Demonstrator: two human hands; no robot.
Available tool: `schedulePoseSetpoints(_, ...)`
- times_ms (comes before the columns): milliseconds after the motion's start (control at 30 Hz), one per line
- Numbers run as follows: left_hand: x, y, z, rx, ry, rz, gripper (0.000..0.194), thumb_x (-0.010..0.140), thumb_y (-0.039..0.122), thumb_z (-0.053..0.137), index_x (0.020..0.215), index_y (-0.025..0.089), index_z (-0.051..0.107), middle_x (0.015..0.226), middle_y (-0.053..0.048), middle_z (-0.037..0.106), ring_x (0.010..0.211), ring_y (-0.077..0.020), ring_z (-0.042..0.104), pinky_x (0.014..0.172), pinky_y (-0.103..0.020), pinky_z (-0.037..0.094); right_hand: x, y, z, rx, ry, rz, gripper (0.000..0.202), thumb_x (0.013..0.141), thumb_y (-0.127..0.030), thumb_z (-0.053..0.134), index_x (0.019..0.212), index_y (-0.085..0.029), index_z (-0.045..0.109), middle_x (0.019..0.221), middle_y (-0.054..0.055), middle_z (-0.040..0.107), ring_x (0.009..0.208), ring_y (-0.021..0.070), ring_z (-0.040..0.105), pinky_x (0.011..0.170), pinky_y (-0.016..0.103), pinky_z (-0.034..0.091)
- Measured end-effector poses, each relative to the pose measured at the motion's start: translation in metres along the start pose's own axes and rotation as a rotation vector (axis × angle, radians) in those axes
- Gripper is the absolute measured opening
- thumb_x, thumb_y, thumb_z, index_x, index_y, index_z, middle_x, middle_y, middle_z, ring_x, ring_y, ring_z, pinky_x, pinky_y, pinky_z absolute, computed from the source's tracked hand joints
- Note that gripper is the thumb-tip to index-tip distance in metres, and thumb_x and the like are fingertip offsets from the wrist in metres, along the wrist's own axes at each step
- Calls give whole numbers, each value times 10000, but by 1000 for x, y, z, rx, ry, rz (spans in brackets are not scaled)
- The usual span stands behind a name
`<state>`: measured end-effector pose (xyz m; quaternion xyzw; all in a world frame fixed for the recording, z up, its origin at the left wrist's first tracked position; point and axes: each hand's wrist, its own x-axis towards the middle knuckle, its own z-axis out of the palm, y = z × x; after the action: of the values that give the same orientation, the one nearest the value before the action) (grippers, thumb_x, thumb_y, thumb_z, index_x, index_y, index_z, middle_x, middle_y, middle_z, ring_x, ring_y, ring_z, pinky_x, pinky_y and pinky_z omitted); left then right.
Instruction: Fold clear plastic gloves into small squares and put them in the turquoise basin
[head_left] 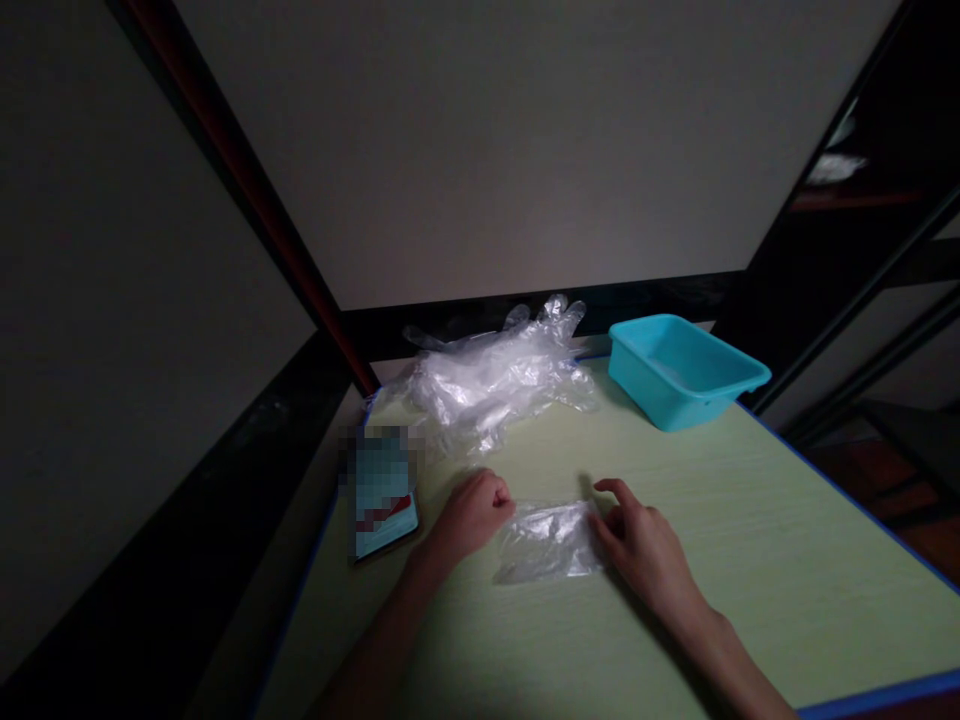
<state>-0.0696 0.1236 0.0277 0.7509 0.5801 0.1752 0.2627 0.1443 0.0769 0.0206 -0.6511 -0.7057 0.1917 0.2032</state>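
A flat, folded rectangle of clear plastic film (551, 543) lies on the table in front of me. Whether it is a bag or a folded glove I cannot tell. My left hand (478, 507) is closed, its fingertips pinching the film's upper left corner. On the opposite side my right hand (640, 545) is open, with the index finger lifted and curved; its thumb touches the film's right edge. Behind both hands a loose heap of clear disposable plastic gloves (487, 380) is spread, some of their fingers sticking up.
Left of my left hand lies a phone-like device (386, 495), partly blurred out. A turquoise plastic basin (675, 375) stands at the table's back right. The pale green table (765, 570) has a blue edge and meets a pale panel (525, 150) behind. Dark shelving is at right.
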Motion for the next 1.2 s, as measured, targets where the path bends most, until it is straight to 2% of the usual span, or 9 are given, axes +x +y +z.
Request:
schedulePoseSetpoints(467, 0, 2, -2, 20, -9, 4, 122, 574, 66, 502, 507, 168, 504, 570, 37, 475, 559, -103, 451, 508, -199, 302, -2, -5, 3, -127, 36, 25, 260, 827, -259, 407, 1071, -182, 453, 615, 18, 624, 556, 179, 588, 487, 233, 304)
schedulePoseSetpoints(833, 0, 3, -1, 5, 2, 10, 118, 561, 74, 503, 490, 168, 518, 548, 36, 480, 535, -103, 446, 491, -200, 300, -8, -6, 3, -176, 164, -27, 244, 831, -277, 387, 1046, -191, 466, 821, 47, 616, 601, 183, 594, 495, 257, 368)
schedulePoseSetpoints(967, 0, 1, 0, -13, 24, 15, 123, 559, 68, 503, 489, 168, 514, 540, 40, 482, 526, -97, 448, 484, -195, 305, -11, -4, 0, -55, 218, -163, 210, 853, -264, 363, 993, -170, 488, 912, 79, 568, 733, 188, 576, 625, 288, 443)
schedulePoseSetpoints(1100, 1, 4, -1, -35, 50, 25, 107, 569, 78, 526, 506, 164, 513, 497, 51, 464, 490, -93, 448, 455, -191, 311, -16, -3, -1, -27, 218, -346, 219, 851, -213, 369, 1009, -144, 505, 997, 117, 540, 900, 202, 528, 789, 321, 437)
schedulePoseSetpoints(1200, -2, 16, 0, -44, 143, 29, 73, 621, 87, 515, 611, 155, 539, 599, 24, 517, 580, -112, 500, 520, -201, 376, -17, -2, 0, -81, 186, -421, 277, 827, -159, 380, 1077, -139, 497, 1063, 127, 541, 948, 214, 515, 817, 359, 429)
